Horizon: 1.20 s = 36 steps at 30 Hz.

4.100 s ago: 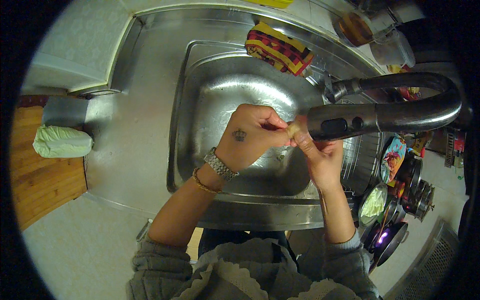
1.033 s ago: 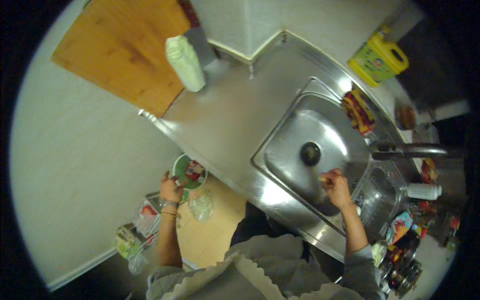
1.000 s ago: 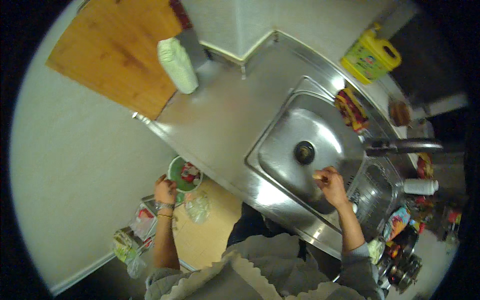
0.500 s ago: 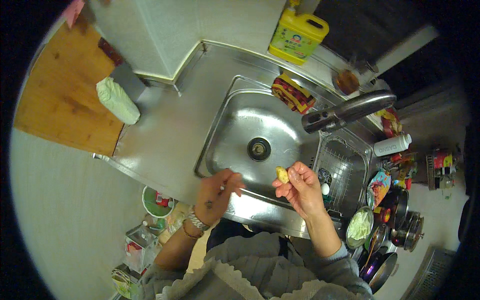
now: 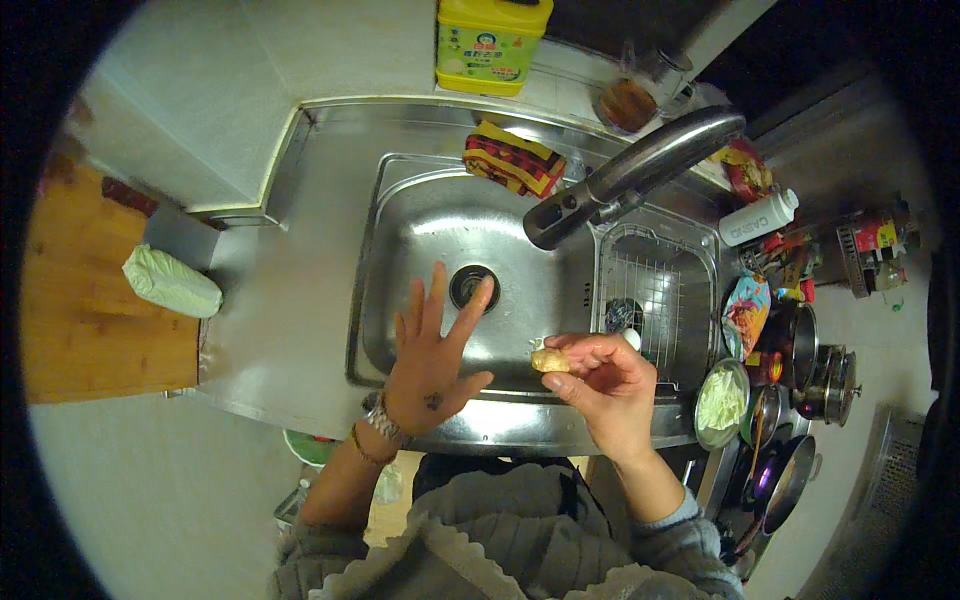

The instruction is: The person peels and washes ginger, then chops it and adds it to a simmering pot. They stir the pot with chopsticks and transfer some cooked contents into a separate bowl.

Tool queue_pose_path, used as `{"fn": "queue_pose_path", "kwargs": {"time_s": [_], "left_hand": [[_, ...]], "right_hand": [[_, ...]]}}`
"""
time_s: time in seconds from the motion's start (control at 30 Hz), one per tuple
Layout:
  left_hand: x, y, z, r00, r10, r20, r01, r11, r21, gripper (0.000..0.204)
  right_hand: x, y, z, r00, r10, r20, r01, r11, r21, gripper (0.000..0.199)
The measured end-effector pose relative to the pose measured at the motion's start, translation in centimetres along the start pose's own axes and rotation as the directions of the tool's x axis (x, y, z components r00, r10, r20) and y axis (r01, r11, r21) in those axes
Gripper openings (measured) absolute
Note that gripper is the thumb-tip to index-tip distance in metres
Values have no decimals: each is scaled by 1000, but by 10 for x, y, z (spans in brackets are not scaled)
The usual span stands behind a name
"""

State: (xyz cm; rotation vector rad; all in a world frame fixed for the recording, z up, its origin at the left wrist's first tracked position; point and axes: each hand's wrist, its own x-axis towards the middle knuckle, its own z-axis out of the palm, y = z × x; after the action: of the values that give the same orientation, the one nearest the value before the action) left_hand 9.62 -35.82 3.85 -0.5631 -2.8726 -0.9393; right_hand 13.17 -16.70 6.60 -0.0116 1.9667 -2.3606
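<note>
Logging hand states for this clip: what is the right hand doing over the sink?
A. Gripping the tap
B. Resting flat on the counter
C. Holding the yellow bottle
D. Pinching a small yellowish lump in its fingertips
D: the right hand pinches a small yellowish lump over the sink.

Your left hand [image 5: 432, 362] carries a small dark mark on its back, and at that wrist you wear a silvery link watch band beside a thin bracelet. Your right hand [image 5: 603, 384] is bare of jewellery. Grey knit sleeves cover both forearms, and your grey top has a ribbed, scalloped edge.
</note>
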Motion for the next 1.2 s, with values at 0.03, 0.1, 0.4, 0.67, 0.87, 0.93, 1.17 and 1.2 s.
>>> {"fn": "queue_pose_path", "kwargs": {"time_s": [0.03,0.1,0.4,0.67,0.87,0.93,1.17,1.2], "left_hand": [[-1,0,-3,998,10,70,5,979,-206,55],[-4,4,-10,976,10,219,128,787,-604,55],[0,9,-3,959,-112,259,282,382,-880,32],[3,16,-83,910,-216,-354,-184,555,-811,33],[8,-70,39,894,-137,427,64,982,180,10],[-20,-106,76,882,208,423,-151,975,-165,15],[-33,-62,-30,956,-185,-227,66,891,-450,29],[-35,-48,-47,897,-101,-429,-84,917,-390,32]], "right_hand": [[0,1,0,1000,-28,-12,28,999,-24,25],[2,2,2,990,-142,-9,136,961,-242,25],[9,-1,14,977,-182,110,212,808,-550,20],[32,-73,17,883,-469,-18,400,772,-494,26],[49,65,28,905,409,115,-125,514,-848,29],[45,92,11,752,647,126,-78,277,-958,37],[15,-38,18,871,-401,285,462,469,-752,33],[7,-48,21,820,-516,247,532,528,-662,31]]}}
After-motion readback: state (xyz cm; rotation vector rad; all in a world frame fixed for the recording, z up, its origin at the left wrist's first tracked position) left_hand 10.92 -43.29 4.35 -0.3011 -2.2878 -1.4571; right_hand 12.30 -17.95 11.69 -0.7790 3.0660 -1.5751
